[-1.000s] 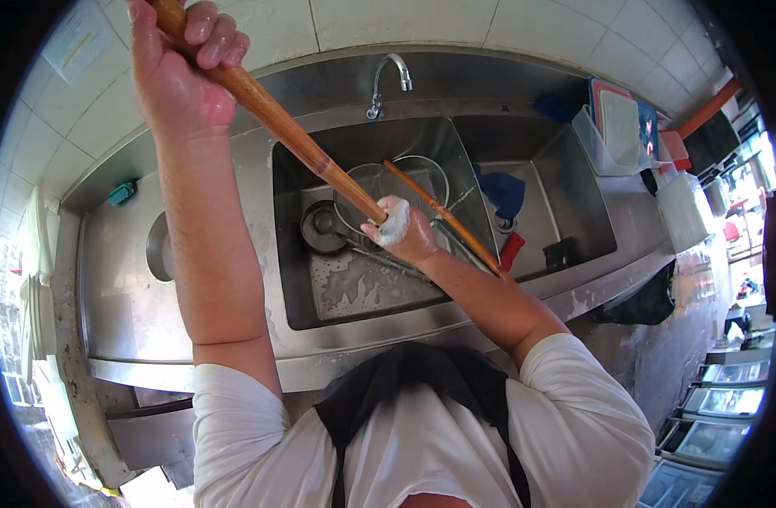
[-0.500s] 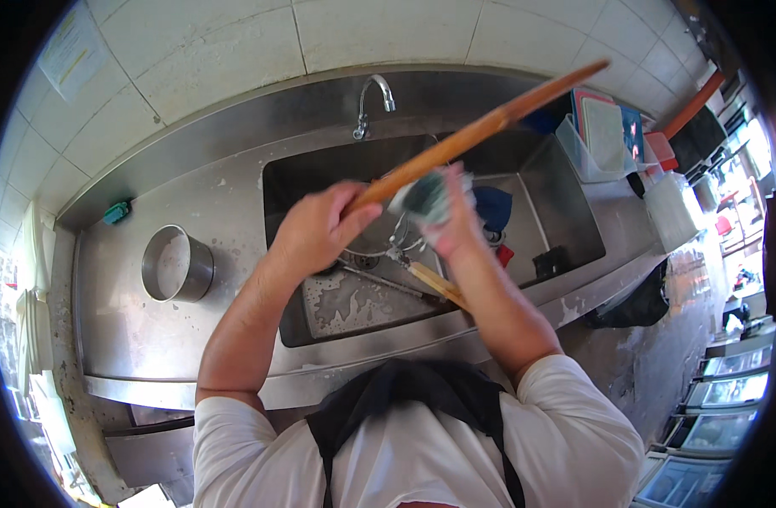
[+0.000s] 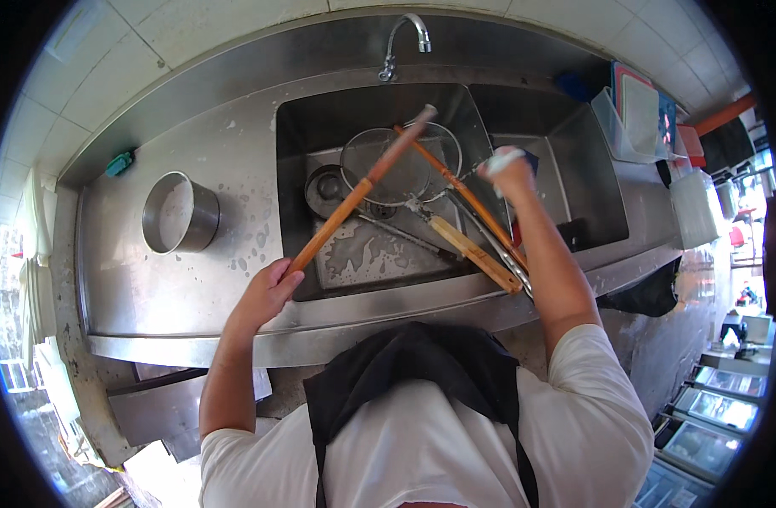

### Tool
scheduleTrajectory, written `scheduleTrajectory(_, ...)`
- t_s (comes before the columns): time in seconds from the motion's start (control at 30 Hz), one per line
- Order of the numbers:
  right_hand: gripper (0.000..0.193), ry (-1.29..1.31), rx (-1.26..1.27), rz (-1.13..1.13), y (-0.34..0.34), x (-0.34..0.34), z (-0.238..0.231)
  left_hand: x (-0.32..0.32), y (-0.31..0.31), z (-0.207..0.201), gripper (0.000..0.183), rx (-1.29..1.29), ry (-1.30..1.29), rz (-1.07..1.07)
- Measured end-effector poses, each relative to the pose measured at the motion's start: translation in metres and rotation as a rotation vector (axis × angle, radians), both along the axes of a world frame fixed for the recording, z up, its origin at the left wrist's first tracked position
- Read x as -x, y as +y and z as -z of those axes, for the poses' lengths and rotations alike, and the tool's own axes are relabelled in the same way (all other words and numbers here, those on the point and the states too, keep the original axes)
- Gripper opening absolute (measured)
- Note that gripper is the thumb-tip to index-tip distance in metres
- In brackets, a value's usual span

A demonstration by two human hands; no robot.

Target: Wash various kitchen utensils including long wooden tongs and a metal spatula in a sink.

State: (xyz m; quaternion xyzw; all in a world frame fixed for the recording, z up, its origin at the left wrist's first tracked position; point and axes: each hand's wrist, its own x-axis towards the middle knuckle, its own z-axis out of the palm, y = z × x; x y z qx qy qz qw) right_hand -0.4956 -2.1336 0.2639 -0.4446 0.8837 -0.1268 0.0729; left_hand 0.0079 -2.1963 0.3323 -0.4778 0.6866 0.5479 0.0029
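My left hand [image 3: 265, 295] is closed round the lower end of a long wooden stick [image 3: 352, 198], which slants up and right over the left sink basin [image 3: 291, 140]. My right hand [image 3: 513, 179], blurred, grips a whitish scouring pad [image 3: 501, 159] by the divider between the basins, apart from the stick. Below lies a round wire skimmer [image 3: 344, 159] in the left basin. A wooden handle [image 3: 473, 252] and metal-shafted tools [image 3: 487, 230] lean over the front rim. Further left sits a round metal ladle or small pan [image 3: 323, 188].
A steel pot [image 3: 181, 213] stands on the left counter, with a green scrubber [image 3: 119, 163] behind it. The tap [image 3: 407, 42] rises behind the sink. At the right, a clear plastic bin [image 3: 627, 127] holds boards, and a dark cloth or bag [image 3: 642, 292] hangs below the counter.
The stick and my left hand have moved down and left. My right hand has pulled away from the stick to the right with the pad, uncovering the skimmer and tools. The view has shifted.
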Motion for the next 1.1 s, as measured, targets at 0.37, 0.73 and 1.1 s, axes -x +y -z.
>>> scheduleTrajectory(0.37, 0.029, -0.017, -0.405, 0.026, 0.008, -0.041, 0.072, 0.049, -0.004, 0.106, 0.069, 0.496, 0.172, 0.168)
scheduleTrajectory(0.73, 0.045, -0.263, -0.166, -0.411, 0.008, -0.046, -0.033, 0.087, -0.005, 0.071, 0.057, 0.297, 0.102, 0.159)
scheduleTrajectory(1.1, 0.072, -1.639, 0.757, -0.274, -0.037, -0.166, -0.171, 0.221, 0.047, -0.012, 0.034, -0.224, 1.193, -0.230)
